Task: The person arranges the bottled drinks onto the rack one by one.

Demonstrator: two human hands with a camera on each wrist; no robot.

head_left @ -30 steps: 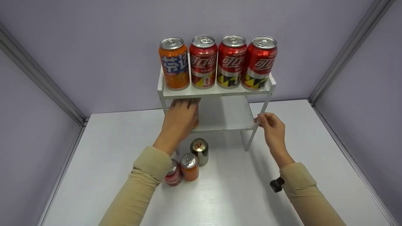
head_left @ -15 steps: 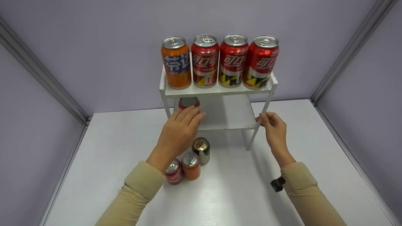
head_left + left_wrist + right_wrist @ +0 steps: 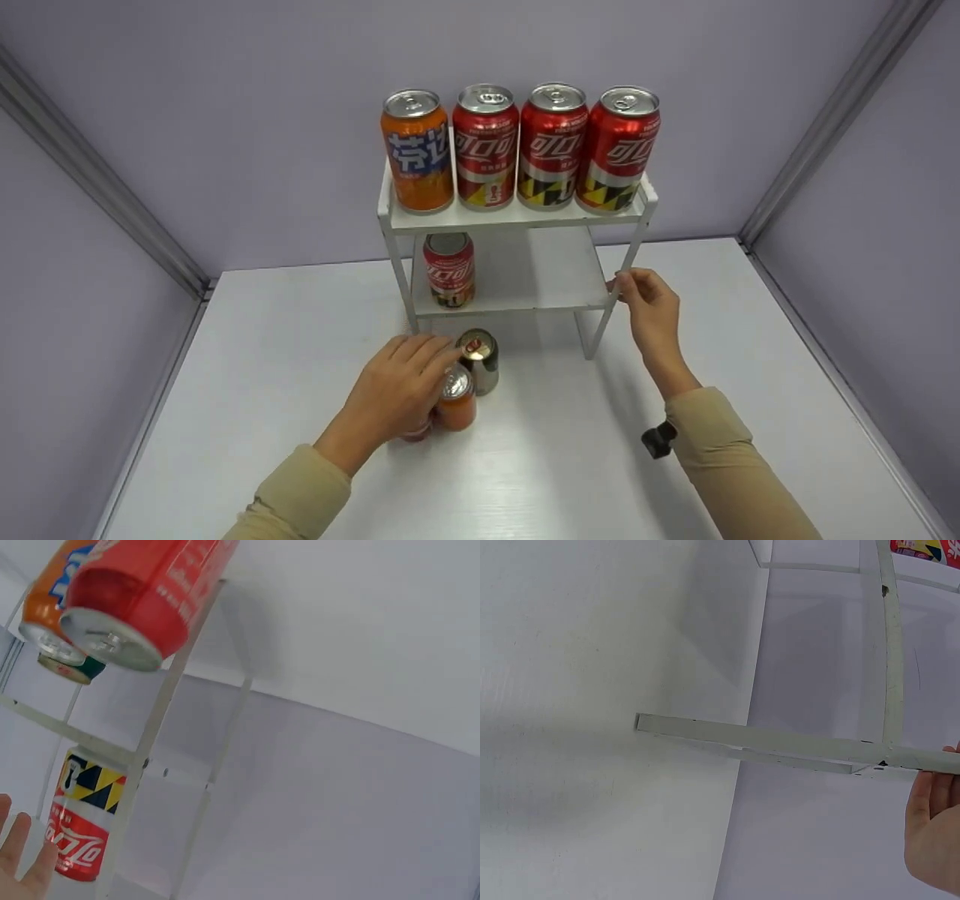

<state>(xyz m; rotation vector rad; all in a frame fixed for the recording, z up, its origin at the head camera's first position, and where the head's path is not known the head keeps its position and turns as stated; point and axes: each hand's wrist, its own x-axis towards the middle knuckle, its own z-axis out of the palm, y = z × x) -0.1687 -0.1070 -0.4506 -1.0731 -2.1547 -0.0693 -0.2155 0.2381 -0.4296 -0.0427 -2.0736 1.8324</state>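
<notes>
My left hand [image 3: 401, 382], fingers extended, hangs over a red cola can [image 3: 418, 433] on the table, hiding most of it. Whether it touches that can is unclear. Right beside it stand an orange soda can [image 3: 457, 412] and a dark can with a gold lid [image 3: 480, 360]. In the left wrist view, the red can looms large and the left fingers [image 3: 13, 847] appear apart from it. One red cola can [image 3: 450, 271] stands at the left of the white rack's lower shelf [image 3: 536, 270]. My right hand [image 3: 651, 319] pinches the rack's right front leg [image 3: 630, 251].
On the top shelf [image 3: 517, 217] stand an orange soda can [image 3: 417, 161] and, in a row, three red cola cans [image 3: 486, 154]. Grey-lilac walls [image 3: 300, 135] enclose the white table [image 3: 570, 465] at the back and sides.
My left hand has let go of the red can on the lower shelf, drawn back and come down over the cans on the table. The right hand keeps its place on the leg.
</notes>
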